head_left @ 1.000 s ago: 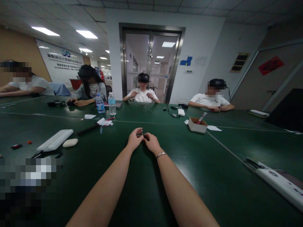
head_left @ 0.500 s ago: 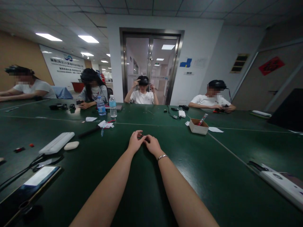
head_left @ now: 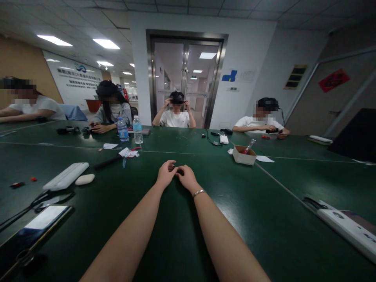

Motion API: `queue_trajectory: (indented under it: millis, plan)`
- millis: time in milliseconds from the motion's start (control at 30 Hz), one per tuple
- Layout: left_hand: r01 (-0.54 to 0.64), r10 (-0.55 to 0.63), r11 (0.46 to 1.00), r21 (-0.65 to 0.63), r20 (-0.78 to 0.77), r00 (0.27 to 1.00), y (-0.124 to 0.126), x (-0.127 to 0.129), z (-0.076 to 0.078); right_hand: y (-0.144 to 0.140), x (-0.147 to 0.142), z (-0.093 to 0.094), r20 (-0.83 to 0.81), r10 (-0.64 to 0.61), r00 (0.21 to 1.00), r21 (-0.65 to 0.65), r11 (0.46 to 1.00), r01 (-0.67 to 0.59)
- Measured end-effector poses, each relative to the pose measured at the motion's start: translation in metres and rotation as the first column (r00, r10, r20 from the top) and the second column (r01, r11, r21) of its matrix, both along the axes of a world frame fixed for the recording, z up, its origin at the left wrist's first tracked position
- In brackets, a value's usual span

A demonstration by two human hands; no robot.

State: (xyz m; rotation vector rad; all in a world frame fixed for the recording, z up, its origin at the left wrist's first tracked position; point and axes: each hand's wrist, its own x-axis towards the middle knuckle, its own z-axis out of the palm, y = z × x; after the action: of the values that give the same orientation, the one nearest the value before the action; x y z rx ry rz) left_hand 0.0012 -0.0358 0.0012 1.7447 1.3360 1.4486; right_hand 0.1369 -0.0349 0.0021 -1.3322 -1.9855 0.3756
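Both arms stretch forward over the dark green table (head_left: 176,243). My left hand (head_left: 165,175) is closed, its fingers curled inward and its thumb pointing to the right. Against its thumb side rests my right hand (head_left: 187,178), closed as well, with fingertips bent down and a silver bracelet on the wrist. A tiny dark spot shows between the left fingers; whatever the hands hold there is too small and too covered to name.
Left of my arms lie a phone (head_left: 35,227), a white power bank (head_left: 67,176), a white oval case (head_left: 85,179) and cables. Two water bottles (head_left: 137,131) stand farther back. A small open box (head_left: 244,156) sits to the right. Several people sit around the table.
The view has shifted slightly, so most things appear a little farther left and higher. My hands stay together in nearly the same pose. The person at the right has moved their hands slightly.
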Motion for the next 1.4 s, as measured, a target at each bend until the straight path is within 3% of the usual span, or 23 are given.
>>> queue_trajectory:
  millis: [133, 300, 767, 1133, 1267, 1400]
  plan:
    - [0.049, -0.049, 0.999, 0.000, 0.030, 0.998, -0.0011, -0.0001, 0.0009, 0.0008, 0.0003, -0.0009, -0.019, 0.024, 1.000, 0.002, 1.000, -0.024]
    - [-0.015, 0.017, 0.999, 0.036, -0.046, 0.999, -0.0036, -0.0005, 0.0021, 0.0010, 0.0002, -0.0013, -0.020, 0.010, 1.000, -0.005, 1.000, -0.010]
    - [-0.012, 0.016, 0.999, 0.043, -0.099, 0.995, -0.0035, -0.0008, 0.0002, -0.0022, -0.0009, 0.0038, 0.012, -0.002, 1.000, -0.034, 0.999, 0.002]
    - [0.009, -0.007, 0.999, 0.043, -0.049, 0.999, -0.0043, 0.0006, 0.0037, 0.0009, 0.0006, -0.0008, 0.027, -0.014, 1.000, -0.013, 1.000, 0.014]
    - [0.072, -0.072, 0.997, 0.014, -0.008, 0.997, -0.0061, 0.0012, 0.0056, -0.0002, 0.0008, 0.0003, 0.008, -0.002, 1.000, -0.033, 0.999, 0.002]
    - [0.016, -0.013, 0.999, 0.042, -0.058, 0.998, -0.0056, 0.0009, 0.0046, -0.0008, 0.0009, 0.0017, 0.013, -0.009, 1.000, -0.055, 0.998, 0.010]
